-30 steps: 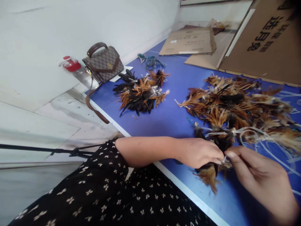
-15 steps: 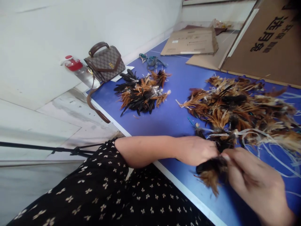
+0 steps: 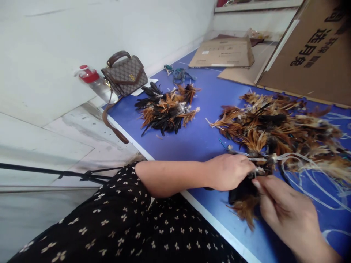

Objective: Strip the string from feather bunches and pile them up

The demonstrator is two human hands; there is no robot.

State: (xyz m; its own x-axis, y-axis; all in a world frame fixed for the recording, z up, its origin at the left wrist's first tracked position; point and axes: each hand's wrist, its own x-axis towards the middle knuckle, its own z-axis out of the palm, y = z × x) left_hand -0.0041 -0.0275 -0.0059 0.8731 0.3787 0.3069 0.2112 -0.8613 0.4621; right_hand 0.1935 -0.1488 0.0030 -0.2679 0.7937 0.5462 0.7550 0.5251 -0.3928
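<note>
My left hand (image 3: 231,171) reaches in from the left with its fingers closed around the bound end of a bunch of feathers (image 3: 244,208). The bunch is black with brown tips and hangs toward the table's front edge. My right hand (image 3: 287,208) is close beside it, thumb and finger pinched at the same bound end on what looks like a thin white strip (image 3: 255,173). The fingertips partly hide the binding. Just beyond the hands, a large pile of brown, black and cream feather bunches (image 3: 274,124) lies on the blue table (image 3: 211,91).
White plastic strips (image 3: 309,164) curl over the table at right. A smaller heap of feather bunches (image 3: 167,109) lies at left, near a patterned handbag (image 3: 126,76) and a bottle with a red cap (image 3: 94,82). Cardboard pieces (image 3: 222,53) and a large cardboard box (image 3: 309,54) stand behind.
My right hand has shifted slightly left and turned, so its pinch on the thin strip shows more. My left hand stays closed at the bunch, its knuckles a little higher.
</note>
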